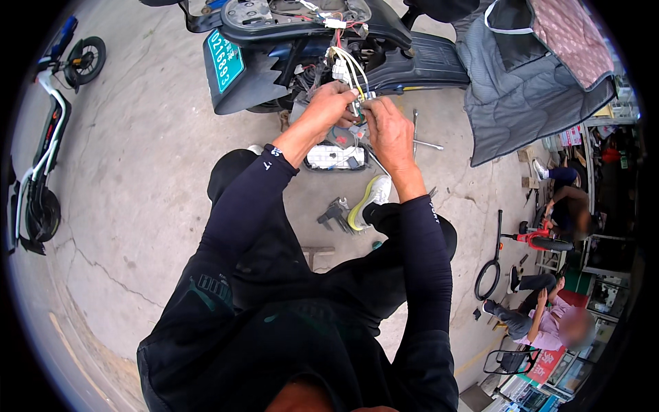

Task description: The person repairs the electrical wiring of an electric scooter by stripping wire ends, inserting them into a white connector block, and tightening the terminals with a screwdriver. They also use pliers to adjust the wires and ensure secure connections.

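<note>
My left hand [327,111] is closed in a pinch on a bundle of wires [353,66] hanging from the opened body of an electric scooter [302,31]. My right hand [391,129] pinches the same bundle from the other side, near a small metallic connector end. The fingertips of both hands nearly meet, and they partly hide what lies between them. White, yellow and red wires run up to a white plug [335,23] on top. A white connector block [339,69] hangs just above my left fingers.
A white-and-black housing [336,157] lies below my hands. A cross-shaped wrench [427,145] and a dark metal tool [335,215] rest on the concrete. A quilted cover [522,103] drapes at right. Two people [549,319] are farther right; a kick scooter [47,137] stands at left.
</note>
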The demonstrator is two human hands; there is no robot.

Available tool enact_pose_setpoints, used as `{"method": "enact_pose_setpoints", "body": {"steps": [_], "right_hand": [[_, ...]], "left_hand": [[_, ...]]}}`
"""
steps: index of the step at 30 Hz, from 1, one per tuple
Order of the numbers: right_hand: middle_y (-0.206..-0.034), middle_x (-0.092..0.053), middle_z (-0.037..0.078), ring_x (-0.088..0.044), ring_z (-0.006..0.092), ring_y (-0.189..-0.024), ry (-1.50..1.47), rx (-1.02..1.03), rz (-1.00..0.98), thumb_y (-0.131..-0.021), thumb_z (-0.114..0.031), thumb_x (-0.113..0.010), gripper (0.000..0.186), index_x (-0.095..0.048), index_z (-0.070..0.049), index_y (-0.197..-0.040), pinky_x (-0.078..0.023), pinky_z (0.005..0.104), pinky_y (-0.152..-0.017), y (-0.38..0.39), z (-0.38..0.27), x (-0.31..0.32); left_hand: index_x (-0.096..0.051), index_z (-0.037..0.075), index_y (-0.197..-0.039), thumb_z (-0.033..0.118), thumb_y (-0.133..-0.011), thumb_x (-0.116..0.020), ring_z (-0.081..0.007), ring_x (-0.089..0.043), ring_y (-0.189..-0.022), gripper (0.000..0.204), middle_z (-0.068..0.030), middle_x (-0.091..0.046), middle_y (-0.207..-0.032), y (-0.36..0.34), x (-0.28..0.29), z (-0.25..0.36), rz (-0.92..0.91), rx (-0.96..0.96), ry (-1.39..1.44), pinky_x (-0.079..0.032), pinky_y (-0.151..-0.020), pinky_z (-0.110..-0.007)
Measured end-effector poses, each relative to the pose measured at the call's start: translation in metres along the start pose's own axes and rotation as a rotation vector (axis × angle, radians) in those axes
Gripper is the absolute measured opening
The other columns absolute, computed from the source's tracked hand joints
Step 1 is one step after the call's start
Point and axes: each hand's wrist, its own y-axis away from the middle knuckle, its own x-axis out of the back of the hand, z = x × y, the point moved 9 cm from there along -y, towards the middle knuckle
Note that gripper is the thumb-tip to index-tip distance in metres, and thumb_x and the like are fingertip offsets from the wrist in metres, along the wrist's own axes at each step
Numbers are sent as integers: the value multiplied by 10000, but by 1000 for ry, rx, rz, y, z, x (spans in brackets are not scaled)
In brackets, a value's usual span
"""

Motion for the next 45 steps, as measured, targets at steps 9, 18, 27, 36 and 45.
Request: {"method": "enact_pose_setpoints", "body": {"steps": [9,18,27,36,45], "right_hand": [[-925,-642,112,-650,346,-814,35,-11,-10,-868,-99,-666,127,-632,-74,-988,-517,438,-664,-2,-3,0],[-917,-647,201,-634,416,-804,154,-57,-146,-925,-120,-618,117,-588,-11,-959,-497,497,-677,-3,5,-18],[-860,-678,208,-663,423,-734,259,-210,-121,-997,-248,-502,264,-584,-20,-893,-512,522,-637,-7,5,-21],[-876,-643,208,-661,400,-706,360,-222,-202,-989,-252,-529,221,-505,-37,-948,-504,514,-603,-3,-1,-15],[-716,-663,225,-647,435,-655,362,-262,-225,-1006,-252,-479,232,-526,-34,-944,-492,536,-606,-3,-3,-22]], "left_hand": [[-591,-39,-1072,255,-967,-590,-174,-674,-697,312,-96,-645,-878,1,-1,2,36,-33,19,-513,-538,-275],[-589,-14,-1068,255,-975,-577,-153,-658,-704,285,-76,-641,-874,1,-5,2,41,-37,15,-516,-570,-279],[-579,7,-1042,217,-987,-537,-124,-618,-688,221,-54,-641,-882,-6,-8,-5,12,-58,17,-501,-564,-270],[-562,-2,-1111,234,-987,-550,-152,-608,-696,267,-74,-619,-874,-3,-14,-4,34,-47,124,-521,-541,-313],[-571,-31,-1094,215,-989,-538,-182,-639,-723,270,-102,-631,-892,-5,-7,2,43,-116,93,-531,-537,-316]]}}
